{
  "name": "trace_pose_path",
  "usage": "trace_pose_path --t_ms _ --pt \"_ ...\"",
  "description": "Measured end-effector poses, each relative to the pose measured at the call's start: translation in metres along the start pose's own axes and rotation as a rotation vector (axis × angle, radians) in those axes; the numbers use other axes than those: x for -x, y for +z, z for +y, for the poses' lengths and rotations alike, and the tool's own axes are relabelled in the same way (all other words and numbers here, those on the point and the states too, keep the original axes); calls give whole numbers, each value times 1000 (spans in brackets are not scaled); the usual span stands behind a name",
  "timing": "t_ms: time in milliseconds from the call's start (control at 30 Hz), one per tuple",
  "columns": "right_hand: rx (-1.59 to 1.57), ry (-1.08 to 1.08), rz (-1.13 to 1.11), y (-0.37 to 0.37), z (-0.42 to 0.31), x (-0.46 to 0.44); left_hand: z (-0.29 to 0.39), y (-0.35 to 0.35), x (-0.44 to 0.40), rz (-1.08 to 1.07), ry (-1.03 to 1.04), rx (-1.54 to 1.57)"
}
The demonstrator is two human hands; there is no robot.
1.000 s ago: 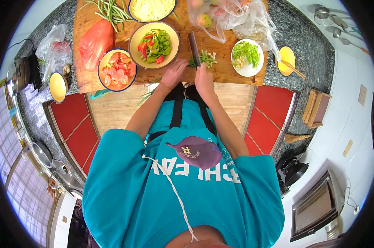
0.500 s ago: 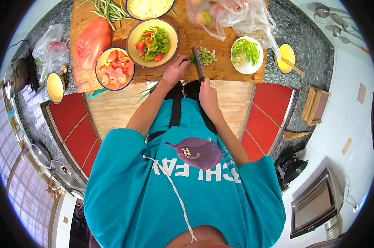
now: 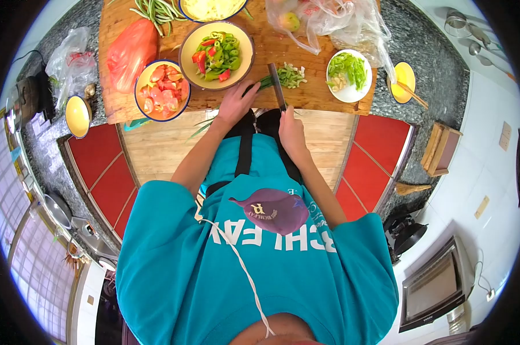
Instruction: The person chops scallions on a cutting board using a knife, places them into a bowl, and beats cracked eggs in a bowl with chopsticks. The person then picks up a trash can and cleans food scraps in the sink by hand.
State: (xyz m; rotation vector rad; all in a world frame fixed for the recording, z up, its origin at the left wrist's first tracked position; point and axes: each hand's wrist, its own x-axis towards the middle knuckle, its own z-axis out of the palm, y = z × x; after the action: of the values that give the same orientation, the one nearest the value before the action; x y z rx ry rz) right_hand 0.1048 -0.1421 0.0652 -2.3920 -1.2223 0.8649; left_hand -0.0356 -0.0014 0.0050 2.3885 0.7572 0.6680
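Note:
My right hand point(image 3: 291, 127) is closed on the handle of a kitchen knife point(image 3: 276, 86), its blade pointing away from me over the wooden board. Left of the blade, my left hand point(image 3: 236, 104) is closed around green onions point(image 3: 265, 82); their long leaves hang past the board's near edge. Right of the blade lies a small heap of chopped green onion point(image 3: 293, 76). Just beyond my left hand stands a bowl of sliced green and red peppers point(image 3: 216, 56). A bowl of cut tomatoes point(image 3: 163, 91) is to its left.
On the wooden board point(image 3: 306, 102) are a white plate point(image 3: 348, 92) with chopped greens and garlic, a red plastic bag point(image 3: 132, 54), long green beans point(image 3: 156, 12) and clear plastic bags point(image 3: 343, 26). A yellow bowl point(image 3: 403, 80) with chopsticks stands right, another yellow bowl point(image 3: 77, 117) left.
My left hand has shifted slightly left along the green onions, away from the blade. The knife stays in nearly the same place. The whole view has moved a little.

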Motion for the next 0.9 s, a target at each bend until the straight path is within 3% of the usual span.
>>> trace_pose_path --t_ms 300,500,700,900 --pt "-63 8 -44 -5 9 3 -3 4 -2 8 83 0" --pt "-125 -39 18 20 10 -32 -11 8 -1 -35 99 9" --pt "-98 -139 104 -6 -3 -35 -6 6 1 -39 99 -9" --pt "-67 -55 -11 -8 -4 -11 -5 10 -4 -60 90 19"
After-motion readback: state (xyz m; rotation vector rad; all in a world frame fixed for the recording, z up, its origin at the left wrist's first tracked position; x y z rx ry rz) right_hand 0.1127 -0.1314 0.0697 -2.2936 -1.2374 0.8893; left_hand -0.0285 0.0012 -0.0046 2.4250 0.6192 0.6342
